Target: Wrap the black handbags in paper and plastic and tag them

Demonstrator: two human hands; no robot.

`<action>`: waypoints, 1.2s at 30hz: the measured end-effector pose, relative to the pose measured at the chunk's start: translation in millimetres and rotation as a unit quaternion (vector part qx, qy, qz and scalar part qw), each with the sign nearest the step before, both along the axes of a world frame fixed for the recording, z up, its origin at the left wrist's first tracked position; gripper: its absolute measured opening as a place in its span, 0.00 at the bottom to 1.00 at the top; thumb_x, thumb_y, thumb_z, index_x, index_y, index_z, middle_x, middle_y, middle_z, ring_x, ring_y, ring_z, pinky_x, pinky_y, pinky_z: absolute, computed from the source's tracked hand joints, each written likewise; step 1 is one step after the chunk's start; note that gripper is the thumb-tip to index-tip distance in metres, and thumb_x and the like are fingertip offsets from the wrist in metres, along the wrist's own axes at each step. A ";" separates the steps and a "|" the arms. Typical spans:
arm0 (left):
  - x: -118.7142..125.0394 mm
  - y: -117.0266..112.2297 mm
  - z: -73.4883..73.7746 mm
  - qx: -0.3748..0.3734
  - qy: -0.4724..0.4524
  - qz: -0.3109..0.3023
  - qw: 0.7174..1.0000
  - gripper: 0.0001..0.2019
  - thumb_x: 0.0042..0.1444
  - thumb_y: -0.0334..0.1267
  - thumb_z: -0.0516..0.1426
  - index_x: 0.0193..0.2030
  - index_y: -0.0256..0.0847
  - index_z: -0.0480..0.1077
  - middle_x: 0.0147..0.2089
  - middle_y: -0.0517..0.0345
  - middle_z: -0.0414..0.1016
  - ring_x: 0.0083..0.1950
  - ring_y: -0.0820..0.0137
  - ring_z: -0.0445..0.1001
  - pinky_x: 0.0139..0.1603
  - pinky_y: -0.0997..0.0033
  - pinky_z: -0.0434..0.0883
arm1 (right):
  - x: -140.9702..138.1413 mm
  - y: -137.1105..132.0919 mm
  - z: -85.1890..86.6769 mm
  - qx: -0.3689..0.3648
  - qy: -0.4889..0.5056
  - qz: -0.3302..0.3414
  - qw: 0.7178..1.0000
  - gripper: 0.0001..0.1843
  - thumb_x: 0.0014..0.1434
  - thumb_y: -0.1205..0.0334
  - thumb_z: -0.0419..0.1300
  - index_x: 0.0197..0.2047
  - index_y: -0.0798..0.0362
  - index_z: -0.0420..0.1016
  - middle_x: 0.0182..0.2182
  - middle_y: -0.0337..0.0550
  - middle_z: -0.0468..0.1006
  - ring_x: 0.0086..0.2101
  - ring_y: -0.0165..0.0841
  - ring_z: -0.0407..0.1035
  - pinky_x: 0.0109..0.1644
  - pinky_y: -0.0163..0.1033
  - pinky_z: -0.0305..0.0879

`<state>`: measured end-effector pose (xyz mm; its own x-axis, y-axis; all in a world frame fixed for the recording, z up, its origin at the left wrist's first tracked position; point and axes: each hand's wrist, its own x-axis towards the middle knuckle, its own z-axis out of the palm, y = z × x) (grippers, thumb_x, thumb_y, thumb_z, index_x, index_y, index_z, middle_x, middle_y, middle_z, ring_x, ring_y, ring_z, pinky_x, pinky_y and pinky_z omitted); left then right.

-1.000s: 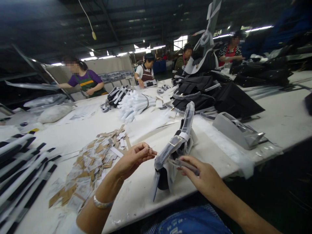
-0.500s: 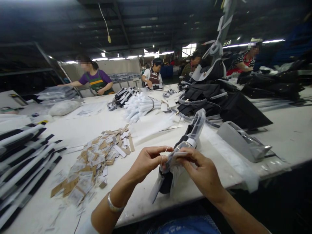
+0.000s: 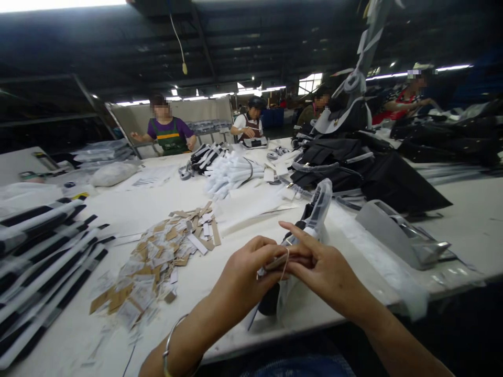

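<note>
A small black-and-grey handbag [image 3: 269,302] stands at the table's front edge, its handle [image 3: 323,196] wrapped in clear plastic. My left hand [image 3: 249,264] pinches a hang tag [image 3: 276,262] in front of the bag. From the tag runs a thin white string [image 3: 288,262], looped near the fingertips of my right hand [image 3: 330,269]. The thumb and lower fingers of that hand are closed on the string, while its index finger points up and left. Both hands hide the bag's middle, and where the string is fastened cannot be seen.
Loose tags [image 3: 155,262] lie heaped left of my hands. Black and white strips [image 3: 51,272] are stacked at far left. A grey piece with metal [image 3: 393,230] lies right; black bags [image 3: 349,162] pile behind it. Several people work across the table.
The tag has passed from my right fingers to my left, and the string from left to right. My right index finger has lifted. A co-worker at left has straightened up.
</note>
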<state>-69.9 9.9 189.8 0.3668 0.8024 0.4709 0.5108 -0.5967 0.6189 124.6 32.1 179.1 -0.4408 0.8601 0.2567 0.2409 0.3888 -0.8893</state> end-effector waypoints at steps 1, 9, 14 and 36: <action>-0.3 -2.4 -2.4 0.027 0.019 0.010 0.999 0.18 0.54 0.24 0.63 0.50 0.44 0.74 0.44 0.56 0.77 0.43 0.70 0.75 0.43 0.74 0.71 | 3.2 0.7 -1.2 0.007 0.006 -0.003 1.000 0.31 0.64 0.65 0.59 0.68 0.41 0.58 0.44 0.36 0.83 0.41 0.31 0.79 0.48 0.36 0.76; -8.8 -40.9 -3.6 0.200 0.019 0.142 0.969 0.15 0.58 0.23 0.59 0.50 0.41 0.73 0.39 0.58 0.78 0.38 0.74 0.75 0.41 0.76 0.73 | 14.1 21.8 -31.0 0.309 -0.193 0.012 0.931 0.25 0.64 0.74 0.52 0.61 0.47 0.70 0.62 0.45 0.69 0.64 0.43 0.57 0.67 0.58 0.57; -1.9 -73.6 -12.9 0.267 0.059 0.068 0.959 0.10 0.60 0.24 0.58 0.48 0.35 0.73 0.36 0.55 0.79 0.38 0.72 0.76 0.42 0.74 0.76 | 9.5 36.5 -53.8 0.308 -0.176 -0.002 0.935 0.22 0.64 0.75 0.52 0.58 0.49 0.73 0.51 0.46 0.78 0.52 0.40 0.71 0.63 0.59 0.61; 26.2 -35.8 -144.7 -0.171 -0.215 0.182 0.944 0.25 0.56 0.57 0.59 0.60 0.54 0.69 0.51 0.53 0.79 0.53 0.50 0.78 0.50 0.48 0.78 | -12.7 26.7 -36.1 0.529 -0.029 0.046 0.847 0.20 0.67 0.67 0.50 0.59 0.51 0.73 0.52 0.47 0.78 0.59 0.39 0.66 0.67 0.50 0.61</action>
<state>-43.7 -25.9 45.2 -0.1291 0.9706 0.2030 0.3014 -0.1566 0.9406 111.9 58.8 143.0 -0.5318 0.1230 0.8379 0.1970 0.9802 -0.0189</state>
